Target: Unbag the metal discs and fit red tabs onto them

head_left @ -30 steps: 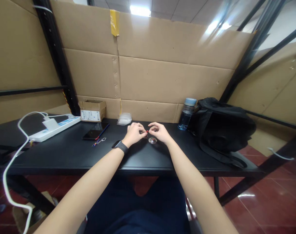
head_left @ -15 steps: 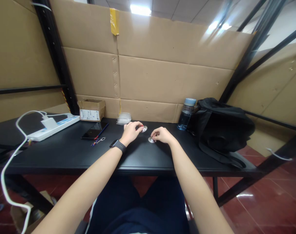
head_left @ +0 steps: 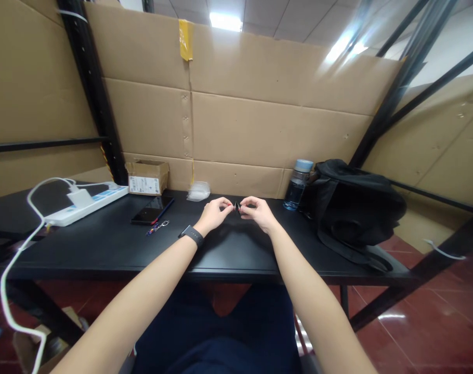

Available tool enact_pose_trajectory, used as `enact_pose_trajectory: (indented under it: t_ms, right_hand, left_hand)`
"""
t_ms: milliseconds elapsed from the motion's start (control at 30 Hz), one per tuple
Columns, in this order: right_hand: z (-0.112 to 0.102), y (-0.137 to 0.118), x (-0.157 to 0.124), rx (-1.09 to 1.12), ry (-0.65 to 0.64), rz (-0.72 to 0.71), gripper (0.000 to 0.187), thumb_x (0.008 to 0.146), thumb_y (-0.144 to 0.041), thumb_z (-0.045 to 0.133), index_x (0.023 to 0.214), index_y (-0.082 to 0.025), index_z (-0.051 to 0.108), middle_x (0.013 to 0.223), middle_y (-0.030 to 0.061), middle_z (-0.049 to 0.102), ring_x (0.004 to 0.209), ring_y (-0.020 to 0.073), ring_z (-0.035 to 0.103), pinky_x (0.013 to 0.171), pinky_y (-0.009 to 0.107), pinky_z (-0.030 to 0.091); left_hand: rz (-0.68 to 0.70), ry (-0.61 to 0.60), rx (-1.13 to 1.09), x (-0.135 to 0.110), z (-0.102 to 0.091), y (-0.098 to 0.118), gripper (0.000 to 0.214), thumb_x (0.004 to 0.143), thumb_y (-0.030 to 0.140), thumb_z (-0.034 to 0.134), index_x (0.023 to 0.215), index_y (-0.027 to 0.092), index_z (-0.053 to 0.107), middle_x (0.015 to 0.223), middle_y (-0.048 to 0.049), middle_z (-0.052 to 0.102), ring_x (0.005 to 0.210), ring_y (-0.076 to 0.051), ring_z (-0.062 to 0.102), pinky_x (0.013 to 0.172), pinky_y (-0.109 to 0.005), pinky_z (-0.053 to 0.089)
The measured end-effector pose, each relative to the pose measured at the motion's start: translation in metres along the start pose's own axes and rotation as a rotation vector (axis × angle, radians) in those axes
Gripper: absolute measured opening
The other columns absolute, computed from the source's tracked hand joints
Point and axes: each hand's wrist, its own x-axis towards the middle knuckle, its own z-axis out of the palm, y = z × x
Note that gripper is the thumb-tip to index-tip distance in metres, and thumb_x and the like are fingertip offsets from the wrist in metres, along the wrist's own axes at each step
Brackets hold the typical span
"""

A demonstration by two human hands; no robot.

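Over the middle of the black table (head_left: pixel 150 254), my two hands are close together with their fingertips almost meeting. My left hand (head_left: pixel 214 214), with a dark watch on its wrist, pinches a small round disc (head_left: pixel 235 207) seen nearly edge-on. My right hand (head_left: pixel 259 213) pinches a second small disc (head_left: pixel 238 207), also turned on edge. The two discs face each other; whether they touch is too small to tell. Fingers cover most of both discs.
A clear plastic pack (head_left: pixel 198 191) lies behind my left hand. To the left are a phone (head_left: pixel 152 210), a keychain (head_left: pixel 157 227), a small cardboard box (head_left: pixel 148 177) and a white power strip (head_left: pixel 89 205). A water bottle (head_left: pixel 298 186) and black bag (head_left: pixel 353 208) stand right.
Both hands have come together and tilted their discs from lying fairly flat to standing on edge, face to face. My right hand moved away from me and slightly left, lifting its disc.
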Motion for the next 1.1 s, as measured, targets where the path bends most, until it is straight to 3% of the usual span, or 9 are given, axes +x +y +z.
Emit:
enact_pose_trajectory:
  t_ms: [333, 467, 700, 867, 967, 1100]
  right_hand:
    - [0.008, -0.003, -0.005, 0.051, -0.094, 0.05, 0.038, 0.078, -0.033, 0.077, 0.113, -0.028, 0.065, 0.092, -0.0017, 0.059, 0.086, 0.0188, 0.069, 0.07, 0.043, 0.066]
    - [0.009, -0.003, -0.005, 0.099, -0.114, 0.093, 0.033, 0.08, -0.034, 0.077, 0.111, -0.026, 0.07, 0.087, -0.0008, 0.056, 0.084, 0.0175, 0.066, 0.071, 0.046, 0.067]
    - [0.009, 0.003, -0.001, 0.191, -0.102, 0.16, 0.025, 0.082, -0.025, 0.074, 0.107, -0.021, 0.076, 0.09, 0.0025, 0.067, 0.085, 0.0148, 0.067, 0.089, 0.044, 0.063]
    - [0.011, -0.005, -0.002, 0.207, -0.05, 0.203, 0.021, 0.083, -0.021, 0.071, 0.104, -0.02, 0.075, 0.09, 0.0052, 0.071, 0.078, 0.015, 0.069, 0.084, 0.041, 0.064]
    - [0.011, -0.005, -0.002, 0.203, -0.041, 0.192, 0.024, 0.082, -0.026, 0.075, 0.105, -0.019, 0.075, 0.087, 0.0058, 0.07, 0.082, 0.0177, 0.071, 0.084, 0.042, 0.064]
    - [0.007, 0.0, -0.003, 0.157, -0.054, 0.135, 0.041, 0.068, -0.025, 0.086, 0.107, -0.02, 0.076, 0.104, 0.0056, 0.064, 0.084, 0.0167, 0.072, 0.089, 0.041, 0.062]
  left_hand:
    - [0.035, -0.06, 0.0, -0.002, -0.001, 0.003, 0.016, 0.088, 0.037, 0.062, 0.09, 0.024, 0.071, 0.091, -0.0014, 0.079, 0.089, -0.019, 0.073, 0.082, -0.029, 0.051]
    - [0.057, -0.091, 0.006, -0.003, -0.001, 0.004, 0.016, 0.089, 0.037, 0.06, 0.091, 0.025, 0.07, 0.089, 0.0, 0.079, 0.089, -0.019, 0.073, 0.083, -0.028, 0.051]
    - [0.068, -0.07, 0.087, -0.003, 0.0, 0.003, 0.017, 0.087, 0.038, 0.063, 0.091, 0.024, 0.072, 0.093, -0.0011, 0.078, 0.089, -0.019, 0.071, 0.081, -0.028, 0.051]
    - [0.076, -0.066, 0.098, -0.001, -0.002, 0.002, 0.018, 0.087, 0.039, 0.062, 0.09, 0.025, 0.072, 0.093, -0.0008, 0.077, 0.087, -0.019, 0.07, 0.08, -0.028, 0.05]
    - [0.037, -0.015, 0.054, 0.003, -0.007, -0.004, 0.022, 0.091, 0.043, 0.057, 0.097, 0.025, 0.068, 0.093, -0.0006, 0.077, 0.087, -0.018, 0.07, 0.082, -0.028, 0.05]
    - [-0.122, 0.082, 0.087, 0.013, -0.023, -0.024, 0.022, 0.093, 0.042, 0.051, 0.098, 0.024, 0.064, 0.088, -0.0012, 0.077, 0.086, -0.019, 0.07, 0.083, -0.03, 0.049]
